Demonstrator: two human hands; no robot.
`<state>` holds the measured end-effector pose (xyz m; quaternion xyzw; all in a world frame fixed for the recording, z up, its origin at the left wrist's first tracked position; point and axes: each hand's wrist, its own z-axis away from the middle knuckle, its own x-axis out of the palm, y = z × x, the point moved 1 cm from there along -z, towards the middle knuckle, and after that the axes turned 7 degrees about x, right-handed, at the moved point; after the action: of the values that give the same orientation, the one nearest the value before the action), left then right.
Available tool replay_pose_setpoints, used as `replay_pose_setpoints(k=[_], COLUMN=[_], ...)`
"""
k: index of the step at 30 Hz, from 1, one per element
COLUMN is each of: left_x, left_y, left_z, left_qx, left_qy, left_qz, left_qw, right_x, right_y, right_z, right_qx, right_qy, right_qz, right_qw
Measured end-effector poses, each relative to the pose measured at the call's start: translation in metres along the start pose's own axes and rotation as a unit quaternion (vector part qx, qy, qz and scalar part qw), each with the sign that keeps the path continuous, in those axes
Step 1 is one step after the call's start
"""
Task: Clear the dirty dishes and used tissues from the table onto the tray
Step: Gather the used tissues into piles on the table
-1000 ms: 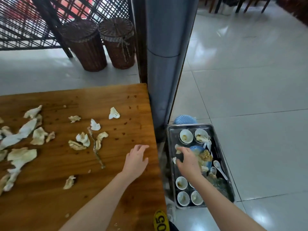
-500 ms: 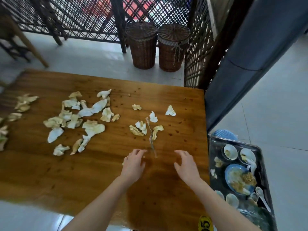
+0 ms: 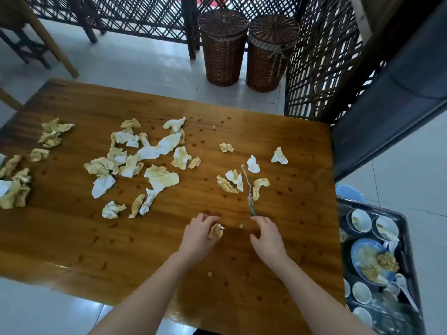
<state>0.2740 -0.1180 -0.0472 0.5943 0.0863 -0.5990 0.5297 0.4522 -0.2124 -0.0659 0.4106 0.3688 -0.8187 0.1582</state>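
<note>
Several crumpled, stained tissues lie scattered over the wooden table, with more at its left edge. My left hand curls round one small tissue near the table's front middle. My right hand hovers beside it with loosely bent fingers, its fingertips at the near end of a thin twisted wrapper strip. Low at the right sits the dark tray, which holds several small white bowls, a blue plate with food scraps and white spoons.
Two wicker baskets stand beyond the table against a dark lattice screen. A grey pillar rises at the right. A blue stool shows behind the tray. Chair legs are at the far left.
My right hand left the tray and came back over the table near the wrapper strip. My left hand closed round a small tissue. The view swung left over the table.
</note>
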Motion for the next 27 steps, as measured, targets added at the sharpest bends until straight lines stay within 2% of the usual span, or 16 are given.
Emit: replay_pose_setpoints(k=[6, 13, 18, 24, 27], left_x=[0.008, 0.009, 0.009, 0.035, 0.046], left_y=[-0.002, -0.007, -0.002, 0.001, 0.000], left_z=[-0.009, 0.000, 0.034, 0.092, 0.106], left_qx=[0.062, 0.067, 0.034, -0.008, -0.059], left_qy=[-0.040, -0.019, 0.020, 0.018, 0.023], left_qz=[-0.018, -0.009, 0.006, 0.006, 0.019], left_qw=[0.997, 0.998, 0.999, 1.000, 0.998], right_x=[0.006, 0.003, -0.004, -0.007, -0.008], right_y=[0.005, 0.016, 0.018, 0.024, 0.037], right_z=[-0.001, 0.012, 0.029, 0.057, 0.072], right_qx=[0.029, 0.026, -0.005, -0.036, -0.061], right_qy=[0.026, 0.032, 0.009, -0.012, -0.015], right_qz=[-0.002, -0.007, 0.005, 0.018, 0.029], right_qw=[0.999, 0.999, 1.000, 0.999, 0.998])
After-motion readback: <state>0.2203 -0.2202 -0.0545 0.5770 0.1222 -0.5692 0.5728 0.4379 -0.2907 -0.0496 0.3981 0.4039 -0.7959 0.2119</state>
